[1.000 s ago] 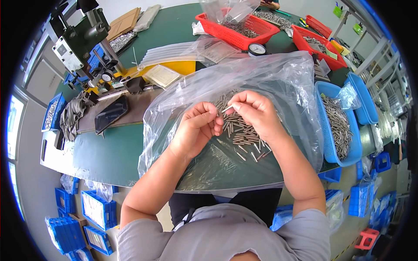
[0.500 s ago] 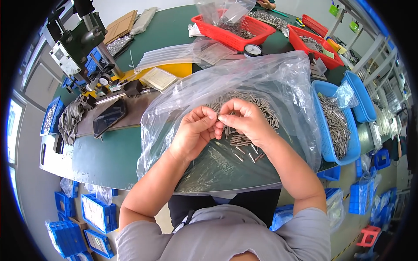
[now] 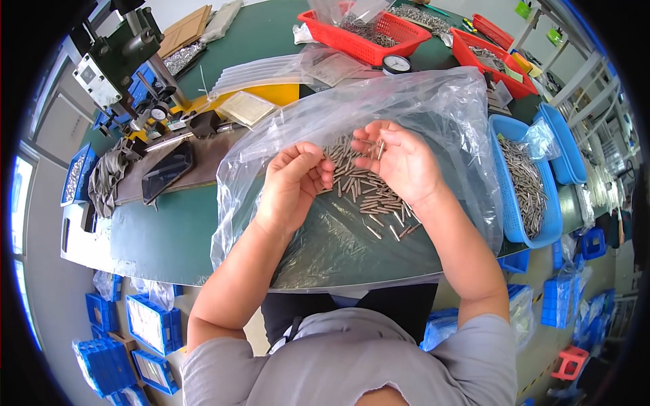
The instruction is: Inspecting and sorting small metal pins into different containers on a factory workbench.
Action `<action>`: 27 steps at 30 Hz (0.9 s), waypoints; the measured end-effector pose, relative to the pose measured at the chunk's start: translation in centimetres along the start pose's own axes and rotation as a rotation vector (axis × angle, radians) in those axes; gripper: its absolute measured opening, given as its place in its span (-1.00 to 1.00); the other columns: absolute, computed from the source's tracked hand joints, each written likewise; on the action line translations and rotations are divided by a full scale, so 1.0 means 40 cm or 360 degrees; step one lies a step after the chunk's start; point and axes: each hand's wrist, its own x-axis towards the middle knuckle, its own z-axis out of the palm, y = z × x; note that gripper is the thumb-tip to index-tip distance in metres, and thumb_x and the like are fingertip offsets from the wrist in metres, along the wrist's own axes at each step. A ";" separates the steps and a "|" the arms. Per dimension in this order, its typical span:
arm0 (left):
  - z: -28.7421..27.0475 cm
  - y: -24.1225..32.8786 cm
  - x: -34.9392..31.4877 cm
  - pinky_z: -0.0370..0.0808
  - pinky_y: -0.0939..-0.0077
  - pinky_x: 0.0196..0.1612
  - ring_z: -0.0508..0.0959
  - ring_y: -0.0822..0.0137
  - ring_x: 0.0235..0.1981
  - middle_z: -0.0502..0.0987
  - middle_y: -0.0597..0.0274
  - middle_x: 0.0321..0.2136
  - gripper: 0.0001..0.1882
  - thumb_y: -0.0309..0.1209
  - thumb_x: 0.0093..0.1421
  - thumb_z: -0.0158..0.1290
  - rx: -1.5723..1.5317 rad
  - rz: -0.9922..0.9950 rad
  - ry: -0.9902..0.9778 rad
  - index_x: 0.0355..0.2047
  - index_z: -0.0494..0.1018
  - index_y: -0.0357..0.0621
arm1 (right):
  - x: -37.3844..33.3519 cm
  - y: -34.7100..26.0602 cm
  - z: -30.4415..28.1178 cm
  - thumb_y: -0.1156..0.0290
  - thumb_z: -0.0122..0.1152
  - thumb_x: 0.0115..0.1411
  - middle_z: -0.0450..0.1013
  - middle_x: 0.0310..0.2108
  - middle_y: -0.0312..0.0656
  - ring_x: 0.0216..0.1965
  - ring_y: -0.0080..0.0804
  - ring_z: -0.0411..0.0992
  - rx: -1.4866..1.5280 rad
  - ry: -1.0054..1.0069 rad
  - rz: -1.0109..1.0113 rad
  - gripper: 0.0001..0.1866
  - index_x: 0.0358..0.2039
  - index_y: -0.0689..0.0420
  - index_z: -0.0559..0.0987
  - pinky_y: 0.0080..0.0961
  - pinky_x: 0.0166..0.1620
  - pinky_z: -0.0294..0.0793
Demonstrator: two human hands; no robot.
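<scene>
A heap of small slim metal pins (image 3: 382,196) lies on a clear plastic sheet or bag (image 3: 271,162) in front of me. Over the heap's left edge is my left hand (image 3: 291,183), its thumb pressed to curled fingers; whatever it pinches is too small to make out. My right hand (image 3: 406,162) is held above the heap's right side, palm turned inward and fingers half curled. One metal pin (image 3: 380,149) rests against those fingers, perhaps with another beside it. A gap separates the two hands.
To the right, a blue basket (image 3: 497,183) holds more pins. Red baskets (image 3: 406,49) and a round dial gauge (image 3: 396,64) stand at the back. On the left are a gauge stand (image 3: 108,81), a black phone (image 3: 168,170) and a grey cloth (image 3: 106,183).
My hands were touching fingertip to fingertip; now they are apart. The right has moved up and right, its fingers loosened and a pin showing. The left has shifted slightly left.
</scene>
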 end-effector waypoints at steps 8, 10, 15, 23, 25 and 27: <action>0.003 0.000 0.000 0.43 0.52 -0.41 0.46 0.37 -0.54 0.49 0.15 -0.52 -0.95 -0.48 0.18 -0.06 0.0013 -0.0032 -0.0009 -0.39 0.39 -0.17 | -0.032 0.051 -0.015 0.41 0.26 -0.07 0.41 -0.53 -0.26 -0.49 -0.29 0.44 -0.2735 -0.0595 -0.1052 -0.86 -0.41 -0.03 0.61 -0.39 -0.41 0.43; 0.002 0.000 -0.001 0.41 0.50 -0.39 0.44 0.36 -0.53 0.48 0.15 -0.51 -0.94 -0.47 0.20 -0.08 0.0052 -0.0048 0.0004 -0.38 0.38 -0.15 | -0.041 0.059 -0.009 0.37 0.27 -0.08 0.39 -0.53 -0.28 -0.42 -0.24 0.45 -0.2883 -0.0621 -0.0932 -0.88 -0.44 -0.07 0.61 -0.33 -0.37 0.45; -0.001 -0.002 -0.001 0.40 0.50 -0.38 0.44 0.36 -0.53 0.47 0.15 -0.51 -0.95 -0.48 0.20 -0.08 0.0044 -0.0038 0.0015 -0.38 0.38 -0.15 | -0.031 0.081 -0.016 0.42 0.28 -0.09 0.36 -0.53 -0.27 -0.42 -0.22 0.41 -0.2812 -0.0727 -0.1098 -0.87 -0.47 0.03 0.53 -0.32 -0.39 0.42; -0.005 -0.010 -0.004 0.42 0.47 -0.38 0.45 0.37 -0.53 0.48 0.16 -0.50 -0.95 -0.49 0.20 -0.08 0.0014 -0.0140 -0.0069 -0.39 0.36 -0.18 | -0.018 0.009 -0.003 0.39 0.02 0.23 0.31 -0.47 -0.39 -0.55 -0.77 0.10 -0.0790 -0.0405 0.0077 -0.87 -0.26 0.15 0.38 -0.79 -0.51 0.09; -0.001 -0.015 -0.004 0.43 0.47 -0.37 0.46 0.37 -0.52 0.49 0.16 -0.49 -0.94 -0.48 0.21 -0.08 0.0035 -0.0245 -0.0110 -0.39 0.36 -0.18 | -0.020 0.010 -0.004 0.38 0.03 0.23 0.32 -0.47 -0.40 -0.55 -0.76 0.12 -0.0780 -0.0406 0.0045 -0.87 -0.26 0.14 0.39 -0.79 -0.50 0.10; 0.004 -0.017 -0.005 0.44 0.48 -0.37 0.47 0.38 -0.51 0.49 0.16 -0.49 -0.93 -0.48 0.21 -0.08 0.0030 -0.0252 -0.0139 -0.39 0.37 -0.19 | -0.021 0.013 -0.003 0.39 0.03 0.23 0.34 -0.46 -0.39 -0.55 -0.76 0.13 -0.0742 -0.0461 0.0040 -0.88 -0.26 0.13 0.40 -0.80 -0.50 0.11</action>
